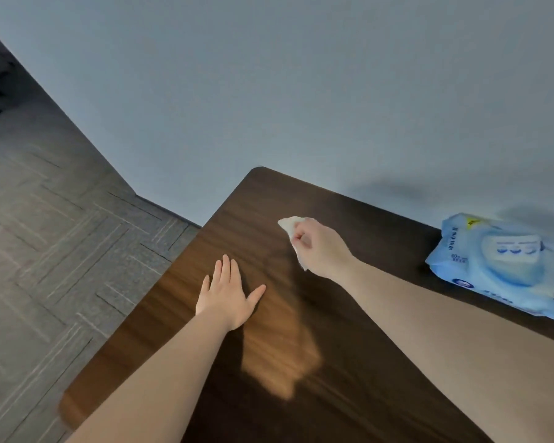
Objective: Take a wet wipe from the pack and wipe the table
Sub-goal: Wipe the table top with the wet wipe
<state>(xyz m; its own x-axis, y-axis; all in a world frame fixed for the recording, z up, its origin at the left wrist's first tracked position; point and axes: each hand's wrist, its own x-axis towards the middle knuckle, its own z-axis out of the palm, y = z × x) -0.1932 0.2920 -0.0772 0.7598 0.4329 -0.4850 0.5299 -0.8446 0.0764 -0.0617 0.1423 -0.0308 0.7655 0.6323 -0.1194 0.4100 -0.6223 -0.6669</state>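
Right now the right hand (317, 247) is curled into a loose fist around a white wet wipe (291, 230), the fingers closed on it – the crumpled sheet sticks out past the knuckles toward the far corner of the worktop (349, 394), and a thin strip of it trails below the hand. Its long axis runs roughly from that far corner back toward the person, slanting along the edge of the fist. Whether the wipe actually touches the wood cannot be told.

The left hand (226, 292) lies flat and fully open, palm down, holding nothing, with fingers together pointing away from the person and the thumb spread toward the wipe. It sits nearer the person than the wipe and closer to the worktop's left edge.

The pack (506, 266) – pale blue, soft, with a lighter flip lid on top – rests on the worktop well apart from the wipe, off to its right at the far edge against the grey wall (269, 91). Its long axis slants from the wall toward the person's right. Left of the worktop lies patterned grey floor (61, 251).
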